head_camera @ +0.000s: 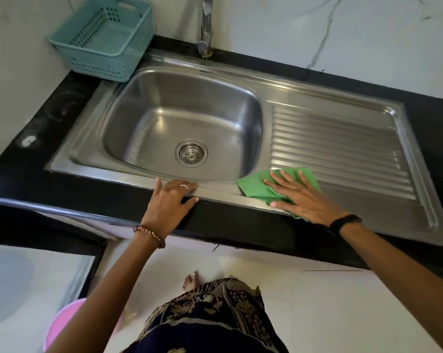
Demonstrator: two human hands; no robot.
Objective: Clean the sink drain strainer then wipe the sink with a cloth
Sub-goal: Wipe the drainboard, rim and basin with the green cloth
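Pressing flat, my right hand (301, 197) lay spread on the green cloth (256, 186), fingers (282, 177) splayed wide and gripping nothing, the cloth pinned beneath them at the sink's (215, 194) front rim beside the ribbed drainer. My left hand (170, 197) rested open on the bench (62, 189) edge. The strainer (191, 153) sat in the basin's drain, well apart from both hands.

I have 1 head view, looking steeply down and forward, close over the sink (164, 103) beyond both hands.
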